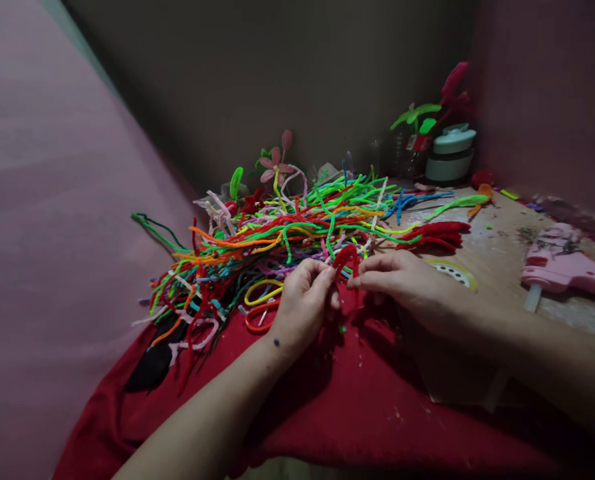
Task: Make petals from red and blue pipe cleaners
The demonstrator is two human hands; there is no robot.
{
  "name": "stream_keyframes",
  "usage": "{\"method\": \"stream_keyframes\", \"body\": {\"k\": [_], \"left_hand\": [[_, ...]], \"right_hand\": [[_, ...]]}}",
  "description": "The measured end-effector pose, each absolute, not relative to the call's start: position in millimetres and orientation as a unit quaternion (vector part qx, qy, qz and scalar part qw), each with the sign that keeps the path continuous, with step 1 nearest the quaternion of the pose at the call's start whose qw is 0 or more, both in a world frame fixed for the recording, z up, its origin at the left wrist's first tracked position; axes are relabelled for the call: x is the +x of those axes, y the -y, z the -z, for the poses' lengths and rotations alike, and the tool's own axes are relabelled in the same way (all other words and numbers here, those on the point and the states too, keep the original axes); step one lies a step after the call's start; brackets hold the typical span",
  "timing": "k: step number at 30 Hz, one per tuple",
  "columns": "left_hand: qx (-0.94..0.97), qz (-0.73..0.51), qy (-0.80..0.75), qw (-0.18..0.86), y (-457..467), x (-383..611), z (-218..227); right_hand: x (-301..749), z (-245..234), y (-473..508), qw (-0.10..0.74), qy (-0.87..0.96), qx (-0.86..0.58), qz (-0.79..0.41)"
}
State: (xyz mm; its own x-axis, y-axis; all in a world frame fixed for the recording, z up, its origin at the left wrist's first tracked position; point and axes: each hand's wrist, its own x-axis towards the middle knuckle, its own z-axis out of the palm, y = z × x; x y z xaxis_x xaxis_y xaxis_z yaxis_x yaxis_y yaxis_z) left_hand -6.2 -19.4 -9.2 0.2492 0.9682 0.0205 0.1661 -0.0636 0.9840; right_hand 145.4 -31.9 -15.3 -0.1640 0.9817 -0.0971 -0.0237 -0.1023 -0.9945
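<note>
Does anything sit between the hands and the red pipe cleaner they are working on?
Nothing visible does. The left hand and right hand both pinch the red pipe cleaner, which arches between their fingertips above the red cloth. The pile of coloured pipe cleaners lies beyond it.

The table (500, 257) bears a red cloth (357, 407), pipe cleaners (287, 237), a glue gun (567, 270).

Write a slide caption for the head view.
The left hand and right hand pinch a red pipe cleaner above a red cloth, beside a multicoloured pipe-cleaner heap.
</note>
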Motion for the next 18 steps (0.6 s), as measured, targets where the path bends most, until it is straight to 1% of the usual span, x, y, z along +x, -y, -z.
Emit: {"method": "stream_keyframes", "body": {"k": [2,4,6,8,10,12,18], "left_hand": [[0.606,-0.401,-0.467,0.503,16.4,-8.4,8.6],[0.606,-0.402,-0.467,0.504,14.8,-9.3,9.4],[0.604,-0.402,-0.464,0.509,14.5,-8.9,10.3],[0.605,-0.394,-0.457,0.52,15.5,-7.8,10.4],[0.609,-0.38,-0.449,0.532,17.4,-6.5,9.2],[0.615,-0.37,-0.443,0.537,19.6,-5.5,7.4],[0.62,-0.358,-0.434,0.546,24.1,-4.6,4.6]], "right_hand": [[146.6,14.8,32.2,0.422,0.515,-0.488,-0.564],[145.7,14.3,33.2,0.426,0.494,-0.451,-0.61],[143.4,14.2,34.2,0.464,0.452,-0.406,-0.645],[141.4,14.7,34.4,0.514,0.425,-0.378,-0.642],[140.7,15.7,34.1,0.557,0.433,-0.373,-0.603],[141.2,16.5,34.0,0.576,0.469,-0.391,-0.543],[141.4,18.1,37.7,0.573,0.567,-0.462,-0.369]]}}
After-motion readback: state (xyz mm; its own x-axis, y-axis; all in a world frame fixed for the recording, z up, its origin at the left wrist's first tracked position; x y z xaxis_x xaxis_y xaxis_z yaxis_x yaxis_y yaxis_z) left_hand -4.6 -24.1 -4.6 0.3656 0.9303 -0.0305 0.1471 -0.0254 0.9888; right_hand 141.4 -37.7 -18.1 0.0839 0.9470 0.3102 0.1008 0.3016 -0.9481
